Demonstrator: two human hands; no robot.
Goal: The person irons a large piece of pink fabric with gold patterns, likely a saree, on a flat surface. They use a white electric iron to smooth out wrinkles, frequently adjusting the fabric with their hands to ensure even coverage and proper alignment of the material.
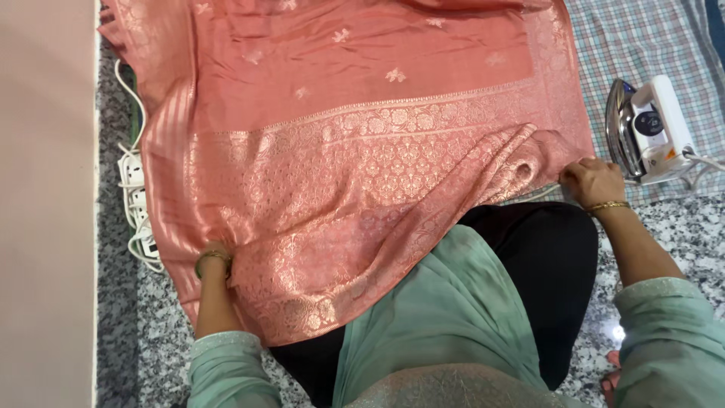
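Observation:
A salmon-pink silk cloth with a wide gold-patterned border lies spread on the floor and drapes over my lap. My left hand is tucked into the cloth's near left edge, fingers hidden in the folds, a bangle on the wrist. My right hand pinches the cloth's right corner where the border bunches into folds. An electric iron stands on its heel just beyond my right hand, not touched.
A checked blue-and-white sheet lies under the cloth at the right. A white power strip with a cord sits by the left edge, next to a pale wall. Speckled granite floor surrounds me.

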